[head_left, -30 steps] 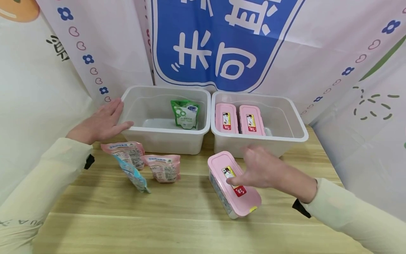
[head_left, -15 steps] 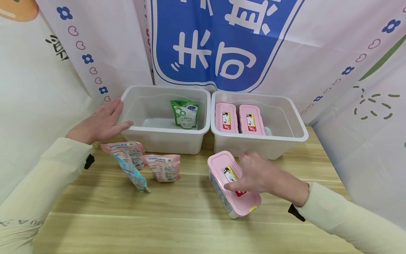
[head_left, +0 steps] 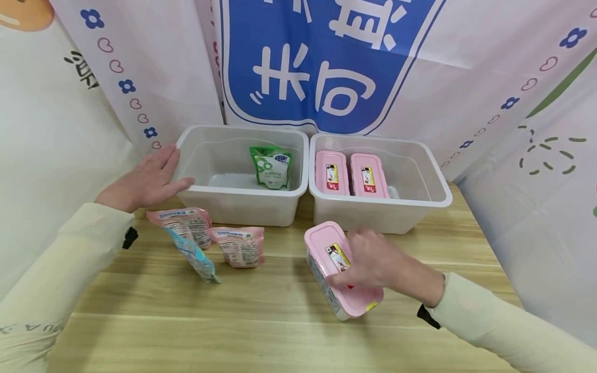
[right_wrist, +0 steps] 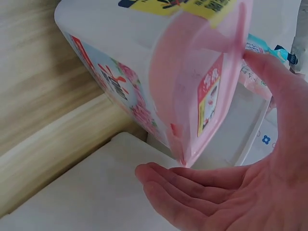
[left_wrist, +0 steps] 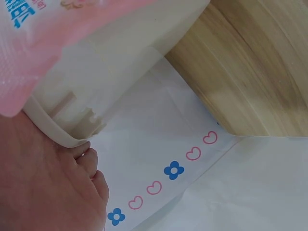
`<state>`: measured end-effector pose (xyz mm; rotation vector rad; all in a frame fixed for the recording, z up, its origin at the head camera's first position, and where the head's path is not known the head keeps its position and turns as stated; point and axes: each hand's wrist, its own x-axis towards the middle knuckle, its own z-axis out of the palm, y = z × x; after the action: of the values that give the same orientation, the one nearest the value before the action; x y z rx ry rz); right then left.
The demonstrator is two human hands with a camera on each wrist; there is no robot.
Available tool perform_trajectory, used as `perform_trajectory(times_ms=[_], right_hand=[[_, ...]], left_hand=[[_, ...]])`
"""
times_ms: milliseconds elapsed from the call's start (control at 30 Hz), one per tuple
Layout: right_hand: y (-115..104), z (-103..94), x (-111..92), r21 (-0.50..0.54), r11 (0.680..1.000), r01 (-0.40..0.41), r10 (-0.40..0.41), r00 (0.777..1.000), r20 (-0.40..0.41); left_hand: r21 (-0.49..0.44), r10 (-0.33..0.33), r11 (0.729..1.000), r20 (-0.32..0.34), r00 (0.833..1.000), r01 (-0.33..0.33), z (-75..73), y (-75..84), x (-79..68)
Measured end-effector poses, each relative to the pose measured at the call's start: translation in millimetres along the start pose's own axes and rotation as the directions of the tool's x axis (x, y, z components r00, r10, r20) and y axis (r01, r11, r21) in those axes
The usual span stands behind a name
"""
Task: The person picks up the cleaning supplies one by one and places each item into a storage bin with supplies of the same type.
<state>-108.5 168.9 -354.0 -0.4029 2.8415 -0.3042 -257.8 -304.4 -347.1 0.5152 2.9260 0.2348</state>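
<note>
My right hand (head_left: 375, 261) spans the pink lid of a plastic box (head_left: 322, 238) standing askew on the table. In the right wrist view the thumb is at one edge of the lid (right_wrist: 192, 86), and the fingers stretch out straight beside the opposite edge. At the left, my left hand (head_left: 146, 178) rests with fingers extended on the end rim of the left white bin (head_left: 242, 204). Just below that hand stand a pink pouch (head_left: 198, 225), a blue pouch (head_left: 193, 254) leaning before it, and a second pink pouch (head_left: 242, 248).
Inside the left bin stands a green-and-white pouch (head_left: 272, 168). The right white bin (head_left: 368, 215) holds two more pink-lidded boxes (head_left: 332, 171) side by side. Both bins stand at the back of the wooden table (head_left: 210, 331), against a printed cloth (head_left: 466, 77).
My right hand has shifted left and closer over the pink-lidded box, its thumb reaching the lid's left edge. The left hand, pouches and bins have kept their places.
</note>
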Motion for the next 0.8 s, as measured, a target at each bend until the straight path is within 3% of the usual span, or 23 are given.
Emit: perform_trajectory(times_ms=[267,800], right_hand=[[-4.1,9.2,1.8,-0.055,0.998,-0.011,0.011,1.000,0.001],[-7.9,15.8,7.2,-0.026,0.999,-0.048,0.046,0.997,-0.055]], left_hand=[[0.009,-0.007,1.000,-0.009,1.000,0.007,1.0,0.9,-0.3],[0.036,-0.010,0.999,0.009,1.000,0.009,-0.2,1.9,-0.1]])
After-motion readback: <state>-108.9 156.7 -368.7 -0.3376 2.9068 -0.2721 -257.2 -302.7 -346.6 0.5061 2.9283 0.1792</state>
